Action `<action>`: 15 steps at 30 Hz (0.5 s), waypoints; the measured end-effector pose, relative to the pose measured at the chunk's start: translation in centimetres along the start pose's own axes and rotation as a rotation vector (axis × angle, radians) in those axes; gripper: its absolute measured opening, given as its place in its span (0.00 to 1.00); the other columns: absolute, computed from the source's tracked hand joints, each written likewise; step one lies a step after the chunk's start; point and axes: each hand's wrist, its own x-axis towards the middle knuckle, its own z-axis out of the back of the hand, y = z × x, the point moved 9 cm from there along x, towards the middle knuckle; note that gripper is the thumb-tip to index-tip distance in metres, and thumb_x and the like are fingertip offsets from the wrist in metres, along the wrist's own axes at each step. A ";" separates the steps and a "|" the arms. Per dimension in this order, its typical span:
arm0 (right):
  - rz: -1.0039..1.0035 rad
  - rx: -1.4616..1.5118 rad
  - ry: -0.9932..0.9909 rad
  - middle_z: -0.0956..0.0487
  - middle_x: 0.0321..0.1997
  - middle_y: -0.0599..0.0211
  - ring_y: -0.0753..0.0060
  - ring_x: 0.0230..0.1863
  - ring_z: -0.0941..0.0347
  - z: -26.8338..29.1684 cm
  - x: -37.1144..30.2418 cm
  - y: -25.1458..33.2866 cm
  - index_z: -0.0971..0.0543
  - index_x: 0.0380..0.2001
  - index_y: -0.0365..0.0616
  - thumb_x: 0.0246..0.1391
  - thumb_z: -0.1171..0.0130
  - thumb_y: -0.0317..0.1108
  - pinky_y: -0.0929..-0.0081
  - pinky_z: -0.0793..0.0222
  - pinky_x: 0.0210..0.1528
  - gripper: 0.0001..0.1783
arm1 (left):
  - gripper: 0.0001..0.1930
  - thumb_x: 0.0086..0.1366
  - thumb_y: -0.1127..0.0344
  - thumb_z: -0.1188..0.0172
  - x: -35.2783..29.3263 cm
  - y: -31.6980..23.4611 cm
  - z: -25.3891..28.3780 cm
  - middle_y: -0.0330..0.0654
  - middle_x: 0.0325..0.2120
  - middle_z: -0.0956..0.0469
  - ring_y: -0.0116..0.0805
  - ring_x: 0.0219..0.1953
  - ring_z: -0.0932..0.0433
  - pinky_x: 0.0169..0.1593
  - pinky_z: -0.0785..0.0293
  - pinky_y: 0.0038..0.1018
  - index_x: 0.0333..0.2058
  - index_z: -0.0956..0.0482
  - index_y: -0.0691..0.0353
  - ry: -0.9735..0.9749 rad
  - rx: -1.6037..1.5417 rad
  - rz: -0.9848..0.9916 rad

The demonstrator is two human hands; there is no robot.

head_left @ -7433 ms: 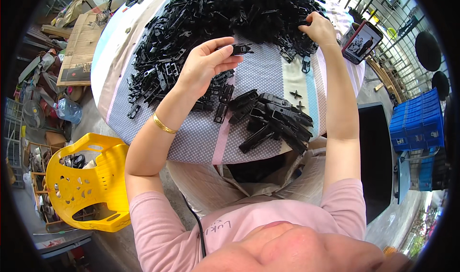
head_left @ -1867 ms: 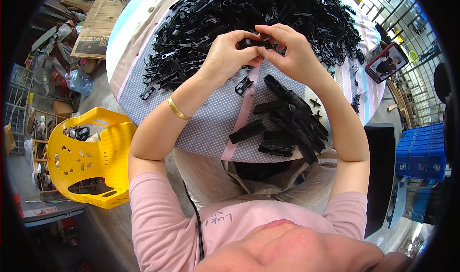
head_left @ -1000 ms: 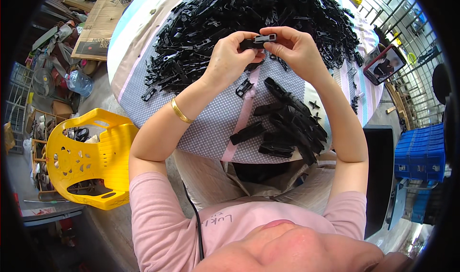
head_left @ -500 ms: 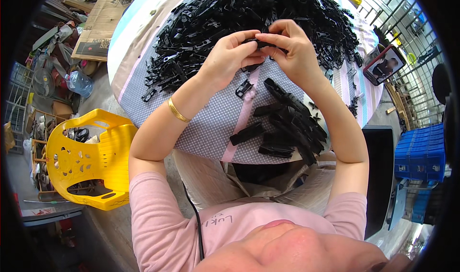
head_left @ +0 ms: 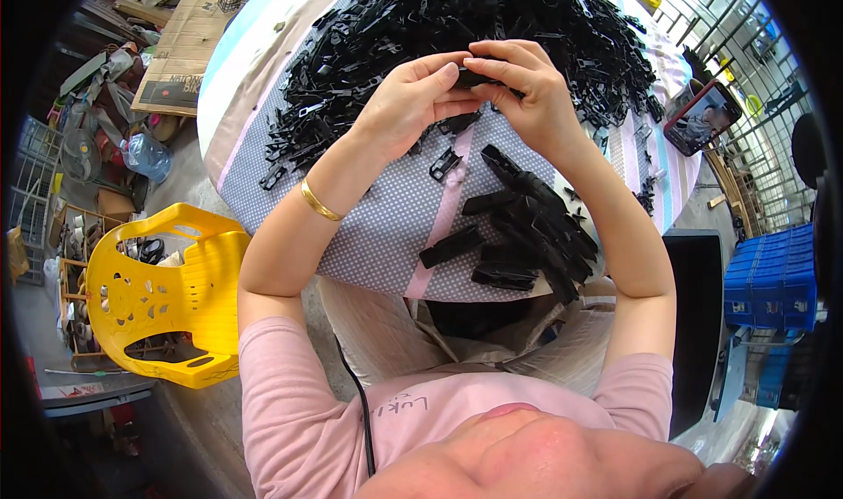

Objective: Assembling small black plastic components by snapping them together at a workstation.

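Over the round table (head_left: pixel 369 257), my left hand (head_left: pixel 411 99) and my right hand (head_left: pixel 534 93) meet fingertip to fingertip. Between them they grip a small dark plastic part (head_left: pixel 471 79), mostly covered by the fingers. Just beyond lies a large heap of loose black plastic parts (head_left: pixel 378 38). Below the hands, a single black part with openings (head_left: pixel 445 164) rests apart on the patterned cloth. Closer to me is a smaller pile of long black plastic pieces (head_left: pixel 536 222), and one more piece (head_left: pixel 451 246) sits at its left side.
A yellow plastic chair (head_left: pixel 206 297) stands left of the table. At the table's right edge leans a phone (head_left: pixel 702 119) with a lit screen. Blue crates (head_left: pixel 771 275) are stacked on the right. A cardboard sheet (head_left: pixel 180 55) and a water bottle (head_left: pixel 146 155) lie at the far left.
Both hands stay joined over the table; the right fingers have shifted slightly and the left thumb now lies higher along the dark part. The piles look unchanged.
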 end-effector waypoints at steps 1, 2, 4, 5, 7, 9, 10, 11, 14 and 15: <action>-0.001 -0.002 0.001 0.25 0.44 0.67 0.65 0.46 0.32 -0.1 -0.1 0.0 0.21 0.37 0.44 0.38 0.40 0.23 0.73 0.33 0.46 0.17 | 0.16 0.64 0.68 0.54 -0.1 0.0 0.1 0.47 0.41 0.28 0.36 0.42 0.25 0.48 0.27 0.31 0.48 0.33 0.70 -0.059 0.061 0.003; -0.020 0.017 -0.001 0.24 0.44 0.67 0.65 0.46 0.32 -0.2 -0.3 -0.2 0.21 0.37 0.44 0.38 0.40 0.23 0.73 0.33 0.46 0.17 | 0.16 0.64 0.68 0.53 -0.2 0.0 0.3 0.47 0.40 0.28 0.35 0.41 0.25 0.48 0.27 0.30 0.48 0.34 0.70 -0.118 0.122 0.007; -0.034 0.043 -0.002 0.24 0.43 0.67 0.65 0.45 0.32 -0.4 -0.3 0.0 0.21 0.36 0.43 0.38 0.40 0.23 0.73 0.33 0.45 0.16 | 0.16 0.63 0.69 0.52 -0.2 0.0 0.3 0.46 0.40 0.27 0.34 0.41 0.25 0.47 0.26 0.29 0.48 0.34 0.71 -0.135 0.213 -0.013; -0.032 0.014 -0.003 0.24 0.42 0.67 0.66 0.45 0.32 -0.5 -0.3 0.4 0.21 0.36 0.42 0.38 0.40 0.22 0.73 0.32 0.45 0.16 | 0.17 0.63 0.70 0.52 -0.2 -0.1 0.3 0.46 0.39 0.27 0.33 0.40 0.25 0.46 0.25 0.28 0.49 0.34 0.71 -0.149 0.303 -0.032; -0.037 -0.016 -0.008 0.23 0.40 0.67 0.66 0.46 0.32 -0.6 -0.4 0.7 0.21 0.35 0.41 0.37 0.40 0.21 0.73 0.32 0.46 0.16 | 0.17 0.62 0.70 0.51 -0.2 -0.2 0.4 0.46 0.39 0.27 0.32 0.40 0.25 0.45 0.25 0.27 0.49 0.35 0.71 -0.170 0.348 -0.050; -0.027 0.016 -0.007 0.23 0.41 0.66 0.65 0.46 0.32 -0.6 -0.2 0.8 0.21 0.36 0.41 0.38 0.40 0.22 0.74 0.33 0.46 0.16 | 0.17 0.62 0.71 0.50 -0.3 -0.5 0.6 0.46 0.39 0.27 0.31 0.39 0.25 0.45 0.25 0.26 0.49 0.35 0.71 -0.190 0.393 -0.068; -0.017 0.047 -0.007 0.24 0.42 0.65 0.65 0.47 0.32 -0.4 -0.1 0.8 0.22 0.37 0.41 0.39 0.40 0.23 0.74 0.33 0.47 0.16 | 0.17 0.62 0.71 0.50 -0.3 -0.7 0.4 0.46 0.39 0.27 0.31 0.39 0.24 0.45 0.25 0.27 0.49 0.35 0.71 -0.169 0.306 -0.098; -0.016 0.046 -0.007 0.24 0.42 0.65 0.65 0.47 0.32 -0.3 0.0 0.7 0.22 0.37 0.41 0.39 0.40 0.23 0.74 0.33 0.47 0.16 | 0.17 0.62 0.71 0.50 -0.4 -1.0 0.3 0.46 0.38 0.27 0.32 0.39 0.24 0.45 0.25 0.28 0.49 0.35 0.71 -0.147 0.219 -0.127; 0.029 0.113 0.015 0.25 0.46 0.63 0.67 0.47 0.32 0.1 0.2 0.2 0.23 0.40 0.41 0.47 0.43 0.27 0.74 0.35 0.49 0.14 | 0.17 0.62 0.71 0.51 -0.2 -1.1 -0.5 0.47 0.39 0.27 0.34 0.39 0.24 0.45 0.25 0.29 0.49 0.35 0.70 -0.053 0.107 -0.109; -0.103 0.379 0.029 0.26 0.47 0.63 0.68 0.48 0.32 -0.1 0.2 -1.0 0.24 0.42 0.41 0.51 0.47 0.31 0.74 0.36 0.50 0.14 | 0.18 0.62 0.70 0.51 -0.2 -1.4 -0.8 0.48 0.39 0.27 0.36 0.39 0.24 0.45 0.25 0.30 0.50 0.35 0.69 -0.023 0.106 -0.131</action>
